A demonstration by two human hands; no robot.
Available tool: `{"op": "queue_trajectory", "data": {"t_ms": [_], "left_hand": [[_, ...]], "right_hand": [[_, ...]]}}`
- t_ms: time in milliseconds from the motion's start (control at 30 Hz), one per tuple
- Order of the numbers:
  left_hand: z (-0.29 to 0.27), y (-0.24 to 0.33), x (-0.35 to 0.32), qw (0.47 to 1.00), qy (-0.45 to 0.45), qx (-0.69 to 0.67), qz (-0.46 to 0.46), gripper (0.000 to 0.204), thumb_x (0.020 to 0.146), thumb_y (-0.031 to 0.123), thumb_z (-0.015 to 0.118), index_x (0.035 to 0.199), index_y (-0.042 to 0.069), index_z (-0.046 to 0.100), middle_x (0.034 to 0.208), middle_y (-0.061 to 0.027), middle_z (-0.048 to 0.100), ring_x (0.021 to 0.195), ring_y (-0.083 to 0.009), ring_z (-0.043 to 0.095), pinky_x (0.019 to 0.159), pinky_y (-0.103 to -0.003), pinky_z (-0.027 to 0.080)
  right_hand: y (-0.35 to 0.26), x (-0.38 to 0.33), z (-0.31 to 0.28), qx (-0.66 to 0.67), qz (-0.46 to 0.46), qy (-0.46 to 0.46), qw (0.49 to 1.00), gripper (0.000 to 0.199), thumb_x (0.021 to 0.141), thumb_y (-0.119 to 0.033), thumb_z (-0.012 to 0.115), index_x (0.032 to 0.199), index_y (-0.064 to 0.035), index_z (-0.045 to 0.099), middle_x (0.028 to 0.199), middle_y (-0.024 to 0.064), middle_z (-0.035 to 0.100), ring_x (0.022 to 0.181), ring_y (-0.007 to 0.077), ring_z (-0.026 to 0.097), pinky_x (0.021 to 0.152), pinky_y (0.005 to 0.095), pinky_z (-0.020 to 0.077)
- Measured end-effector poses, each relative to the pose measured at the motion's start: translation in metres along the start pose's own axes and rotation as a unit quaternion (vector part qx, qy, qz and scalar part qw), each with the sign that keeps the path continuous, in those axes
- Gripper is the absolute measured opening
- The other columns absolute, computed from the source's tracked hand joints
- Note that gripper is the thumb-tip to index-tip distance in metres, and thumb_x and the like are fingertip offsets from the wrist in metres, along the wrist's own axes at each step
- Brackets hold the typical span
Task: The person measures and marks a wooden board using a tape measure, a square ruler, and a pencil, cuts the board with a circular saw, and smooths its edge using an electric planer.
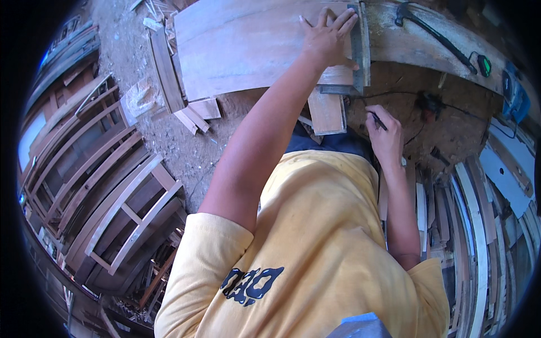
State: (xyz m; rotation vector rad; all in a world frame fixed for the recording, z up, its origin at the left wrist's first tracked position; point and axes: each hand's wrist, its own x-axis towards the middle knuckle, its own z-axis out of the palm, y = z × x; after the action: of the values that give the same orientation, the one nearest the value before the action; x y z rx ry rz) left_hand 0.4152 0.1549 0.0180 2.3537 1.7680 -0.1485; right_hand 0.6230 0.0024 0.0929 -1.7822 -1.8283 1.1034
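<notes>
My left hand (pixel 328 38) lies flat with fingers spread on a wide pale wooden board (pixel 242 48), pressing on the blade of a metal try square (pixel 360 50) at the board's right end. My right hand (pixel 385 132) is closed around a dark pencil (pixel 378 120) and hovers below the board's end, near a short wooden offcut (pixel 327 111). My yellow shirt fills the lower middle of the view.
A hammer (pixel 434 34) and a green-lit small tool (pixel 483 65) lie on the workbench (pixel 428 50) at upper right. Wooden frames (pixel 107 186) are stacked at left, slats (pixel 473 225) at right. Offcuts (pixel 194 115) lie on the sawdust-covered ground.
</notes>
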Motion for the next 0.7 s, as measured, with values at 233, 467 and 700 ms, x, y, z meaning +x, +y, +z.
{"op": "queue_trajectory", "data": {"t_ms": [233, 467, 700], "left_hand": [[0.015, 0.004, -0.058, 0.972, 0.134, -0.057, 0.186, 0.086, 0.079, 0.062, 0.076, 0.151, 0.024, 0.048, 0.160, -0.0028, 0.042, 0.143, -0.0387, 0.039, 0.122, -0.060, 0.028], [0.010, 0.011, -0.111, 0.969, 0.133, -0.072, 0.194, 0.064, 0.078, 0.037, 0.079, 0.136, 0.015, 0.061, 0.141, -0.0053, 0.057, 0.132, -0.0316, 0.049, 0.117, -0.054, 0.035], [-0.060, -0.025, -0.090, 0.914, 0.230, -0.262, 0.209, 0.050, 0.071, 0.006, 0.078, 0.121, 0.009, 0.071, 0.100, -0.0054, 0.069, 0.097, -0.0217, 0.061, 0.093, -0.042, 0.043]], "right_hand": [[0.022, 0.006, 0.021, 0.127, 0.041, 0.108, 0.985, 0.019, 0.102, -0.010, 0.061, 0.118, -0.0025, 0.069, 0.105, 0.0148, 0.075, 0.093, 0.0250, 0.076, 0.079, 0.0350, 0.0562], [0.027, 0.008, 0.064, 0.369, 0.161, 0.148, 0.903, 0.030, 0.111, -0.017, 0.051, 0.130, 0.0022, 0.062, 0.118, 0.0187, 0.072, 0.104, 0.0247, 0.074, 0.091, 0.0318, 0.0555], [0.011, 0.009, 0.056, 0.367, 0.235, 0.272, 0.858, 0.034, 0.111, -0.020, 0.049, 0.131, 0.0045, 0.060, 0.121, 0.0197, 0.070, 0.106, 0.0233, 0.072, 0.095, 0.0329, 0.0537]]}}
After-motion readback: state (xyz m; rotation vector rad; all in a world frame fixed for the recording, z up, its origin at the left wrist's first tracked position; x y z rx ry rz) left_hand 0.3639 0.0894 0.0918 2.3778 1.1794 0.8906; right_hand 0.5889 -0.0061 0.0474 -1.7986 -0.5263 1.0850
